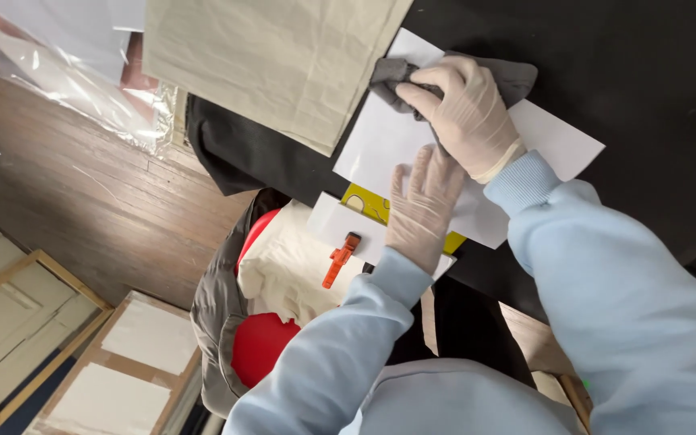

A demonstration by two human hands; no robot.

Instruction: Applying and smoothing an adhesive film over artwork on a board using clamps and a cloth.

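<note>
— Paper (380, 141), white and flat, lies on the black desk (646, 72) in the head view, near the desk's edge. What are the hands doing with it?

— The right hand (469, 113), in a thin pale glove, is curled around a grey cloth (517, 79) and presses it onto the sheet's upper part. The fingers are bent over the bunched fabric, gripping it.

— And the other one?

— The left hand (422, 205), gloved the same way, lies flat with fingers spread and pressed down on the lower part of the sheet. It holds nothing; the palm rests on the paper. Both arms wear light blue sleeves (606, 290).

— Anything under the sheet?

— A yellow card (364, 201) peeks out beneath it, and a second white sheet (340, 225) lies lower, just over the desk's edge. An orange clamp (340, 259) sits touching that second sheet, beside the left wrist.

— What surrounds the desk?

— A folded beige cloth (275, 56) lies on the desk at the top, its corner overlapping the white paper. Below the desk's edge there is a cream fabric bag (287, 266) beside a red round object (259, 342), wrapped by a dark grey garment (215, 322). Wooden frames with pale panels (122, 362) lean on the brown wooden floor (82, 193), and crinkled clear plastic film (82, 80) lies at the upper left.
</note>
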